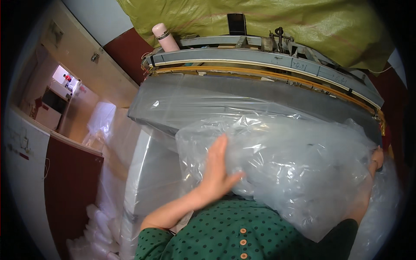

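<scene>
A large crumpled sheet of clear plastic film lies bunched in front of me, over the front of a grey metal bench. Above its left part is my left hand, fingers stretched up and thumb apart, holding nothing. Whether that palm touches the film I cannot tell. At the far right, by the bench's end, my right hand is closed at the film's edge; its fingers show only in part. The film drapes across my right forearm.
Behind the bench top runs a grey metal bar with orange strips and a clamp. A pink thermos stands at its left end. Yellow-green sheeting hangs behind. More plastic is heaped at left, near an open doorway.
</scene>
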The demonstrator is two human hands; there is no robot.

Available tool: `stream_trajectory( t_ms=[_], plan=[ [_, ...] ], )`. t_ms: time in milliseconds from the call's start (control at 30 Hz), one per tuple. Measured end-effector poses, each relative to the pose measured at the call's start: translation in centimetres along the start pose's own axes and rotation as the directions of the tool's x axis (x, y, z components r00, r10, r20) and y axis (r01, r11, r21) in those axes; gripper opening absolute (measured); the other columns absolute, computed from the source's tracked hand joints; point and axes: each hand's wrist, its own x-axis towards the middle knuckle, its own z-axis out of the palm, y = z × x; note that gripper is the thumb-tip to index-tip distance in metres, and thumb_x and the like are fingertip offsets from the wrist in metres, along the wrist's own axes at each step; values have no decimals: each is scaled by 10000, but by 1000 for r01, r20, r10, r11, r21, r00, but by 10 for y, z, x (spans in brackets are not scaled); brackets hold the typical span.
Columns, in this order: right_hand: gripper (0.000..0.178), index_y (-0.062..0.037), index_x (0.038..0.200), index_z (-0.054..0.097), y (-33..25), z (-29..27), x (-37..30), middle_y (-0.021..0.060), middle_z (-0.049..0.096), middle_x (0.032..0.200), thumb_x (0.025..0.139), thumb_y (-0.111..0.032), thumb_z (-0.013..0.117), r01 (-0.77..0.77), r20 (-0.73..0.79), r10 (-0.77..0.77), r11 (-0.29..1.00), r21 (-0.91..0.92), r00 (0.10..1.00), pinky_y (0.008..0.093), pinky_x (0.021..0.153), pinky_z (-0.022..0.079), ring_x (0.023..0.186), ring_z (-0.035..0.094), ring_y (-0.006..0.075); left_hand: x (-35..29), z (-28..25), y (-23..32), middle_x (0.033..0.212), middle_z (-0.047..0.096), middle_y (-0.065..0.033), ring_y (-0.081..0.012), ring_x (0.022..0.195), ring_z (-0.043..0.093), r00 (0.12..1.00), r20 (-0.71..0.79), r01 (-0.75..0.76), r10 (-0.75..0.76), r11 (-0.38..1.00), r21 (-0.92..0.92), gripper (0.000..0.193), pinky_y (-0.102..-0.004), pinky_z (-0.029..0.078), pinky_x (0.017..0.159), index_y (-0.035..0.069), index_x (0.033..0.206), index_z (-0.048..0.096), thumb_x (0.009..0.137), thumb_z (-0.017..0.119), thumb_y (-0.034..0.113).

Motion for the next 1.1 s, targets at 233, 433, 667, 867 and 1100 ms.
stream_trajectory(
  t_ms=[233, 433, 667, 867, 1100],
  plan=[
    [466, -74, 1067, 552, -12, -8, -23, 186, 589, 1035, 931, -434, 288, 26, 28, -27, 999, 33, 999, 459, 773, 425, 969, 538, 393, 36, -140, -64, 869, 615, -142, -283, 851, 602, 965, 113, 196, -238, 935, 296, 291, -336, 483, 696, -5, 895, 597, 621, 560, -96],
    [465, -57, 1047, 548, -16, -4, -23, 202, 582, 1022, 935, -424, 284, 73, 0, -73, 993, 96, 997, 467, 765, 419, 959, 528, 407, 94, -324, -128, 667, 598, -37, -107, 656, 560, 908, 33, 358, -417, 817, 453, 104, -246, 454, 590, 13, 768, 633, 683, 577, -8],
    [458, -45, 1019, 561, 12, -7, -12, 214, 581, 1018, 942, -403, 287, 15, -65, -12, 999, 40, 998, 469, 754, 427, 947, 533, 413, 163, -295, -63, 1062, 590, -128, -285, 978, 557, 499, -334, 178, 800, 282, 943, 334, -365, 415, 842, 34, 1078, 551, 748, 601, 49],
    [461, -54, 1035, 559, 16, 6, -9, 207, 594, 1004, 939, -421, 295, 49, -49, -44, 995, 92, 998, 466, 748, 432, 923, 545, 412, 113, -143, -159, 1330, 405, -173, -303, 1256, 352, 974, 190, -219, 124, 731, 646, 418, -405, 276, 1034, 6, 1179, 516, 820, 555, 217],
    [481, -35, 1081, 537, -1, 6, -11, 237, 579, 1013, 945, -418, 279, 74, 55, -79, 994, 85, 995, 452, 770, 418, 943, 523, 432, 56, -174, -356, 1316, 406, -220, -322, 1271, 332, 928, -113, 371, -354, 882, 291, 441, -368, 263, 1048, -26, 1227, 469, 854, 545, 197]
  ],
)
